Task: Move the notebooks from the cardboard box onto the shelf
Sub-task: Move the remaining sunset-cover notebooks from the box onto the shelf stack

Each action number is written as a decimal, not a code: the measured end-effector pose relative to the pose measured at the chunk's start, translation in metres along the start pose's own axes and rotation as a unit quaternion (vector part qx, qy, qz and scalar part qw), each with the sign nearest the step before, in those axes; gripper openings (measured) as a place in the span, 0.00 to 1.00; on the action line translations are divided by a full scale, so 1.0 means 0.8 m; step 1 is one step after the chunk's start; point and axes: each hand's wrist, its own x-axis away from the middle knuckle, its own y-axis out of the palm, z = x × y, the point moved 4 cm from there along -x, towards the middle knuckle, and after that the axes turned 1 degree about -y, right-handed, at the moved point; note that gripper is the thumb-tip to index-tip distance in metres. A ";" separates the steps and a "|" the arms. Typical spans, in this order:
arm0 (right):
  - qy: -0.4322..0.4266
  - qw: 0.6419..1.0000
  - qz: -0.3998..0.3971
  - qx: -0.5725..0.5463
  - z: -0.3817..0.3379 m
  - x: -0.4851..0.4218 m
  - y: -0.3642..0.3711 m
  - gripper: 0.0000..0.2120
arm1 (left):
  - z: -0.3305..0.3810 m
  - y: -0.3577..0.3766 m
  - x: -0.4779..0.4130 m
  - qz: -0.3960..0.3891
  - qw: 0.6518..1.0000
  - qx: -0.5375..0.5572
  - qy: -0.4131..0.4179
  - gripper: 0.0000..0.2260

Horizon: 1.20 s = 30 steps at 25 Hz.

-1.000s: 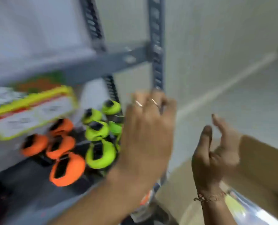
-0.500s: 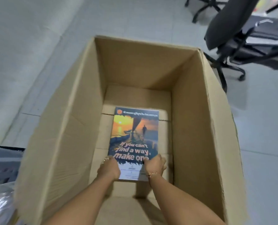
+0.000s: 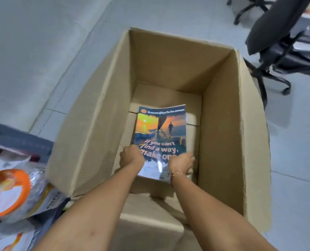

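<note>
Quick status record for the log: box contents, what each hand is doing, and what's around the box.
box: open cardboard box on the floor, flaps up
contents: one notebook visible, sunset cover, far edge curling up
other notebooks: none visible in the box
left hand: left hand gripping the notebook's near left corner
right hand: right hand gripping the near right corner, bracelet on wrist
left of box: plastic-wrapped packages, one with an orange rim
right of box: black office chair
shelf: not clearly in view

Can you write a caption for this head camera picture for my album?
Both hands, left hand and right hand, grip the near edge of a sunset-cover notebook deep inside an open cardboard box.
</note>
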 end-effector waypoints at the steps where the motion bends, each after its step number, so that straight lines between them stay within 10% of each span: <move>1: -0.026 0.999 0.006 -0.035 -0.015 0.010 -0.015 0.18 | 0.002 -0.030 0.016 0.025 0.999 0.007 0.024 0.16; 6: -0.228 0.932 0.041 -0.278 -0.104 0.129 -0.107 0.16 | -0.037 -0.195 0.155 0.233 0.952 0.054 0.193 0.22; 9: -0.350 0.827 -0.003 -0.440 -0.161 0.271 -0.153 0.22 | -0.133 -0.293 0.260 0.486 0.838 0.101 0.226 0.25; 16: -0.660 0.555 -0.139 -0.487 -0.277 0.645 -0.229 0.25 | -0.356 -0.481 0.527 0.755 0.642 0.133 0.015 0.22; 21: -0.820 0.491 -0.132 -0.263 -0.356 0.830 -0.243 0.19 | -0.453 -0.596 0.578 0.649 0.716 0.192 -0.174 0.04; 26: -0.833 0.524 -0.176 0.009 -0.393 0.866 -0.203 0.12 | -0.478 -0.625 0.530 0.515 0.808 0.168 -0.231 0.13; 30: -0.825 0.516 -0.228 -0.009 -0.400 0.851 -0.214 0.14 | -0.458 -0.621 0.530 0.529 0.797 0.050 -0.288 0.13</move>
